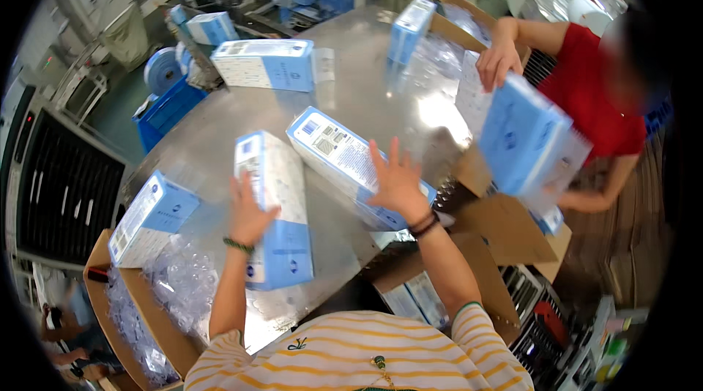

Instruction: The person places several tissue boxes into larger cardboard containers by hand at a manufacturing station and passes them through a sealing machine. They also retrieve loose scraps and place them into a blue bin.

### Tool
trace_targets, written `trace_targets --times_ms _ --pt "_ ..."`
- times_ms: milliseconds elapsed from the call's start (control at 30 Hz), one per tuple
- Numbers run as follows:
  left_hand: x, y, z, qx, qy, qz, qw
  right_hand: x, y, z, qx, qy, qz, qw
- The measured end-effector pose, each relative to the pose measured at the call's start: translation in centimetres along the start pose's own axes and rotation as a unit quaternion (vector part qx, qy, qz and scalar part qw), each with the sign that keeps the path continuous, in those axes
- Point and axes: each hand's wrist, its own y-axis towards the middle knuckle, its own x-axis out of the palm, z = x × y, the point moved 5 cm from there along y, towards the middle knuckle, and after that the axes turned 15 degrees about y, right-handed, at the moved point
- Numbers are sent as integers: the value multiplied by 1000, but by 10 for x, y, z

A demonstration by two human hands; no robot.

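Two long white-and-blue cartons lie in front of me on the metal table (348, 54). My left hand (251, 214) rests against the side of the left carton (284, 179), its fingers stretched out and its thumb spread over the top. Over the right carton (333, 143), which lies at a slant, my right hand (399, 180) is spread wide with the fingers pointing away from me. Whether its palm presses on the carton I cannot tell. Neither hand is wrapped round anything.
Another carton (267, 63) lies farther back; one (411, 28) stands at the far right. At left, a cardboard box (139, 310) holds clear plastic pieces beside a carton (155, 217). A co-worker in red (593, 83) holds a blue carton (521, 133) above open cardboard boxes (505, 230).
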Motion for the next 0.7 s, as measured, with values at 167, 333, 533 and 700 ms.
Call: trace_targets --times_ms 167,333,533,700 --pt "30 93 5 -117 -428 -107 890 -27 -37 22 -51 128 110 984" --pt "-57 54 112 26 -707 -48 705 -150 -216 47 -70 222 364 902" --pt "-58 -37 292 236 -694 -229 641 -202 -436 67 59 145 691 706" --pt "-22 -181 403 668 -272 -197 664 -202 -531 40 112 62 800 586"
